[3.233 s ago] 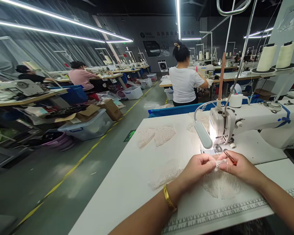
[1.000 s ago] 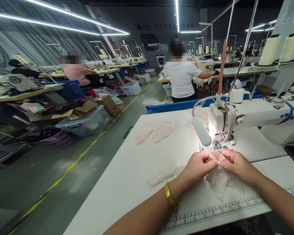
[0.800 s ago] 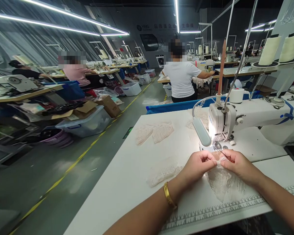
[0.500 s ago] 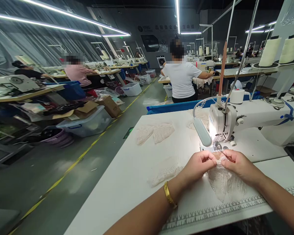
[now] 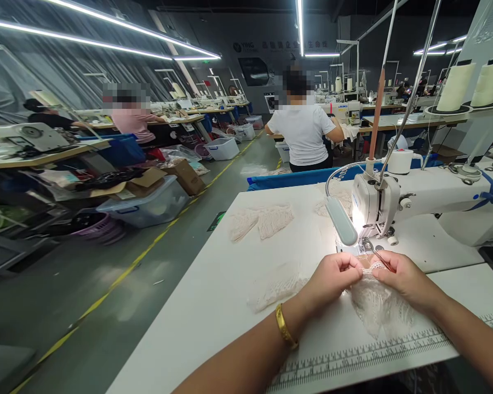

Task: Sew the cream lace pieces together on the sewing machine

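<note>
My left hand is closed, pinching the upper edge of a cream lace piece in front of the sewing machine. My right hand is closed on the same edge a little to the right. A slim, dark reddish metal tool, perhaps tweezers, juts from its fingers toward the needle area; its exact kind is unclear. The lace hangs down onto the white table. Part of its top edge is hidden by my fingers.
More lace pieces lie on the table to the left, with another lace piece nearer me. A printed ruler runs along the front edge. A grey-green lamp hangs by the needle. A person in white sits ahead.
The tool in my right hand has turned slightly and shows more clearly. Both hands stay nearly in place on the lace. The person ahead has drawn the right arm in.
</note>
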